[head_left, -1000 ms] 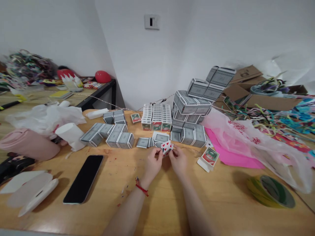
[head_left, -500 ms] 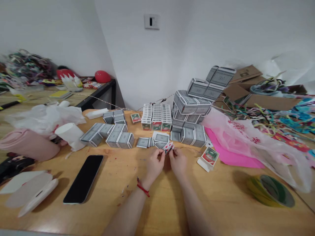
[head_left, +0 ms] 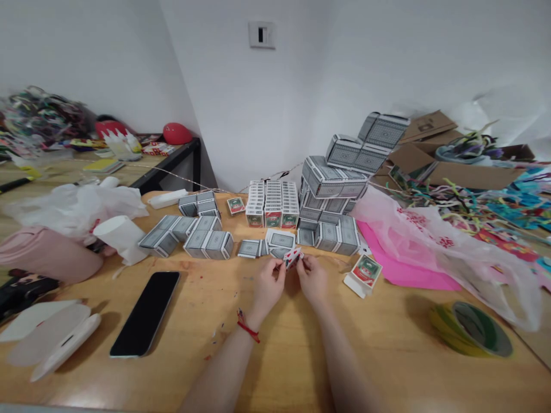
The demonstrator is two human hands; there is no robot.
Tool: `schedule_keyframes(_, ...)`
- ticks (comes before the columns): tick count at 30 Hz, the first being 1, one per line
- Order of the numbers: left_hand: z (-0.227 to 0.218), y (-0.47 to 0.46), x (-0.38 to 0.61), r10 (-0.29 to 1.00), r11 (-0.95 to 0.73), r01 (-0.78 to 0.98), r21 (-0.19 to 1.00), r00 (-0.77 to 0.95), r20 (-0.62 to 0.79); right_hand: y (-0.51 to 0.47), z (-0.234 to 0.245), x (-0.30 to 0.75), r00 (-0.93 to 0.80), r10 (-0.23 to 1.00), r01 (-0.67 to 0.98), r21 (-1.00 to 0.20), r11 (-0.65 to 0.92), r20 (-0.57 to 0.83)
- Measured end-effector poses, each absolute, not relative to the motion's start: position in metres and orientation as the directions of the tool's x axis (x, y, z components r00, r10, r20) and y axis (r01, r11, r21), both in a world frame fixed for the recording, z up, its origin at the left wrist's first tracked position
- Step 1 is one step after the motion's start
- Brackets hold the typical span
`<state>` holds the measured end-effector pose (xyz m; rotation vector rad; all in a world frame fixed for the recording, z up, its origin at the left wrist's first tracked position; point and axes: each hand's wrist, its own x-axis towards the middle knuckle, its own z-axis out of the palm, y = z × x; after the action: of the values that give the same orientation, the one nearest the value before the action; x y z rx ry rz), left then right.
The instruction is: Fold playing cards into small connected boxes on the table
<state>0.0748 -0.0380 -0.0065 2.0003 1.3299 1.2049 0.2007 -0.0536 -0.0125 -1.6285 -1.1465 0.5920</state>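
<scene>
Between both hands are playing cards (head_left: 293,257), face side up with red marks, held just above the table. My left hand (head_left: 271,281), with a red string bracelet at its wrist, pinches their left side. Pinching the right side is my right hand (head_left: 313,278). How many cards there are I cannot tell. Just beyond the fingers lie grey-backed cards (head_left: 282,240) and a small folded card piece (head_left: 249,248). An open card box (head_left: 365,272) with a green and red front lies to the right of my right hand.
Behind stand rows of card boxes (head_left: 272,219) and a stacked structure of folded cards (head_left: 336,178). Folded-card blocks (head_left: 209,236) sit left of centre. A phone (head_left: 145,314) lies at left, a roll of yellow-green tape (head_left: 471,330) at right, and a plastic bag (head_left: 413,229) behind it.
The held cards have tilted slightly, so more of their faces shows between my fingers. Both hands stay in nearly the same place. The view has shifted slightly.
</scene>
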Motion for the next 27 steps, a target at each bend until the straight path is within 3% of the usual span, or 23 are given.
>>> schedule_keyframes(7, -0.009, -0.041, 0.078, 0.870, -0.488, 0.505, 0.712, 0.210, 0.447, -0.056, -0.013, 0.194, 0.534, 0.834, 0.485, -0.859, -0.166, 0.141)
schedule_keyframes(16, -0.010, -0.038, 0.074, 0.889, -0.445, 0.524, 0.726, 0.158, 0.430, -0.054, -0.006, 0.202, 0.398, 0.909, 0.396, -0.917, -0.051, 0.121)
schedule_keyframes(27, -0.006, -0.045, 0.077, 0.811, -0.568, 0.557, 0.606, 0.255, 0.526, -0.057, -0.010, 0.191, 0.569, 0.812, 0.497, -0.841, -0.213, 0.131)
